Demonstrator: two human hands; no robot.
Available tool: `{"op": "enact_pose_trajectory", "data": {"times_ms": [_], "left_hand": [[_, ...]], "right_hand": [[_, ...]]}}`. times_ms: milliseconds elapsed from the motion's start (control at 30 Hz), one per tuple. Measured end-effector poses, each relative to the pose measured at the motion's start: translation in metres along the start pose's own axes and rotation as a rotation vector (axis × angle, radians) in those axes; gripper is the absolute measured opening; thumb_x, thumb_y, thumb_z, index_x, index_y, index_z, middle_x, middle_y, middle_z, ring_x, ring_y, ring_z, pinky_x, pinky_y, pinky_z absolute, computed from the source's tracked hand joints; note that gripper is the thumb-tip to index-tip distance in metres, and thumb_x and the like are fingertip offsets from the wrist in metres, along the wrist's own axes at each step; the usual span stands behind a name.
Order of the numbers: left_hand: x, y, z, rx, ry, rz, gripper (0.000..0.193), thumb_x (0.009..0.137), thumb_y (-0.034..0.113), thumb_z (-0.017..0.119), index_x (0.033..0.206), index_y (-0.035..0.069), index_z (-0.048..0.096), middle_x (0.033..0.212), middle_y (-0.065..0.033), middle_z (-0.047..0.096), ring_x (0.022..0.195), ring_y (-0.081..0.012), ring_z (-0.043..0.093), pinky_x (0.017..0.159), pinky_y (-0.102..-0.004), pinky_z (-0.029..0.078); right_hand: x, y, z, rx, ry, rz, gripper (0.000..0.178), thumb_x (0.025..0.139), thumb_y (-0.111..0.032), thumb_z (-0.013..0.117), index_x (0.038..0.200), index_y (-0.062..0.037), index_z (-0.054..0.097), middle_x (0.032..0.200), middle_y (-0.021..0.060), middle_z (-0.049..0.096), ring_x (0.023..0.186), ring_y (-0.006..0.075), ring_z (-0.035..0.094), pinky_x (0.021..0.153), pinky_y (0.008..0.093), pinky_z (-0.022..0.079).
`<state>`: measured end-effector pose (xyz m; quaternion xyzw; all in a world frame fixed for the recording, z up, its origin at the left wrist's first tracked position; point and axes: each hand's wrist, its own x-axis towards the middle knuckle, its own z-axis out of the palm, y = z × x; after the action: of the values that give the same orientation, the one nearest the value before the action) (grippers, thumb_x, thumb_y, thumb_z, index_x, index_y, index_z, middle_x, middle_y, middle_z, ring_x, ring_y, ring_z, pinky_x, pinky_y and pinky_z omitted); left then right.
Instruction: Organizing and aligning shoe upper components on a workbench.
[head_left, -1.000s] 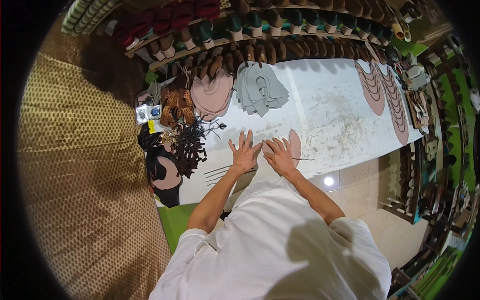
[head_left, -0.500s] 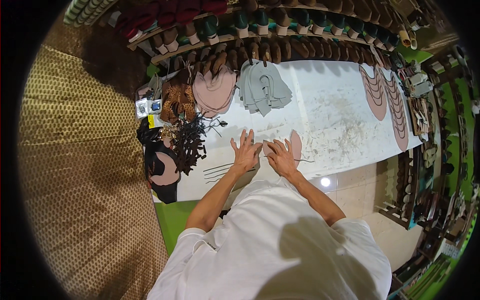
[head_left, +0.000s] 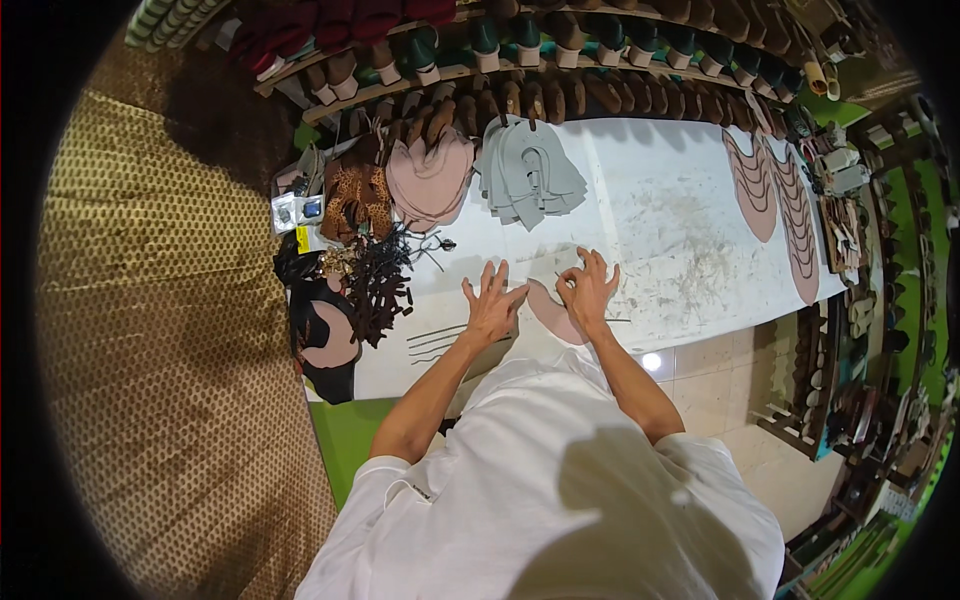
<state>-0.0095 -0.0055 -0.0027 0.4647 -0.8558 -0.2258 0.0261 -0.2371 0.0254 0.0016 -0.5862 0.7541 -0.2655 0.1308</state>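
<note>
A curved pink shoe-upper piece (head_left: 554,318) lies at the table's near edge between my hands. My left hand (head_left: 491,312) rests left of it with fingers spread, one fingertip at the piece's far tip. Over the piece's right side, my right hand (head_left: 590,292) has thumb and forefinger pinched together, the other fingers raised. Whatever sits in that pinch is too small to make out. Several thin dark strips (head_left: 436,340) lie left of my left hand. Another dark strip (head_left: 619,320) shows just right of my right wrist.
Stacked grey pieces (head_left: 530,180), pink pieces (head_left: 430,185) and leopard-print pieces (head_left: 357,195) line the table's far left. Dark bow-like bits (head_left: 378,300) are heaped below them. Overlapping pink pieces with dark edging (head_left: 795,225) lie far right. Shoe racks (head_left: 520,60) stand behind.
My right hand has lifted and shifted slightly right and away, from lying over the pink pieces to a pinch. The pink piece between my hands is now more exposed. My left hand has barely moved.
</note>
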Motion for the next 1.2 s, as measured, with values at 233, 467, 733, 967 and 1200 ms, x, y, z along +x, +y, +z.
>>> {"op": "enact_pose_trajectory", "data": {"times_ms": [233, 467, 733, 967, 1200], "left_hand": [[0.002, -0.005, 0.009, 0.044, 0.001, 0.01, 0.064, 0.086, 0.015, 0.07, 0.145, 0.038, 0.06, 0.173, -0.0157, 0.017, 0.158, -0.0424, 0.012, 0.11, -0.0823, 0.012], [0.003, -0.002, 0.004, 0.052, -0.033, -0.013, 0.066, 0.085, 0.015, 0.068, 0.145, 0.04, 0.059, 0.172, -0.0167, 0.019, 0.158, -0.0429, 0.014, 0.109, -0.0828, 0.013], [0.001, -0.004, 0.005, 0.08, -0.01, 0.004, 0.069, 0.086, 0.015, 0.07, 0.148, 0.042, 0.056, 0.17, -0.0176, 0.022, 0.156, -0.0447, 0.017, 0.107, -0.0836, 0.018], [0.001, -0.001, 0.001, 0.077, -0.036, -0.004, 0.069, 0.086, 0.015, 0.071, 0.148, 0.042, 0.056, 0.17, -0.0177, 0.022, 0.156, -0.0451, 0.017, 0.107, -0.0842, 0.018], [0.002, -0.001, 0.002, 0.066, -0.041, -0.01, 0.07, 0.086, 0.014, 0.071, 0.148, 0.042, 0.056, 0.171, -0.0179, 0.02, 0.157, -0.0452, 0.015, 0.107, -0.0841, 0.016]], "right_hand": [[0.004, -0.018, 0.004, 0.091, -0.078, -0.102, 0.014, 0.08, -0.025, 0.079, 0.082, -0.011, 0.078, 0.151, 0.0091, 0.054, 0.148, 0.0331, 0.04, 0.12, 0.0686, 0.011], [0.005, -0.025, 0.015, 0.114, -0.127, -0.123, 0.014, 0.08, -0.025, 0.079, 0.082, -0.0107, 0.078, 0.151, 0.0085, 0.054, 0.147, 0.031, 0.04, 0.119, 0.0698, 0.011], [0.003, -0.024, 0.017, 0.14, -0.123, -0.106, 0.017, 0.083, -0.027, 0.079, 0.087, -0.0104, 0.078, 0.15, 0.0095, 0.054, 0.142, 0.0266, 0.047, 0.119, 0.0703, 0.01], [0.003, -0.026, 0.014, 0.159, -0.157, -0.072, 0.018, 0.085, -0.027, 0.078, 0.092, -0.01, 0.078, 0.149, 0.0097, 0.054, 0.141, 0.0262, 0.048, 0.12, 0.0698, 0.009], [0.003, -0.023, 0.015, 0.201, -0.179, -0.089, 0.018, 0.086, -0.027, 0.077, 0.093, -0.0096, 0.078, 0.147, 0.01, 0.056, 0.141, 0.026, 0.048, 0.12, 0.0699, 0.009]]}}
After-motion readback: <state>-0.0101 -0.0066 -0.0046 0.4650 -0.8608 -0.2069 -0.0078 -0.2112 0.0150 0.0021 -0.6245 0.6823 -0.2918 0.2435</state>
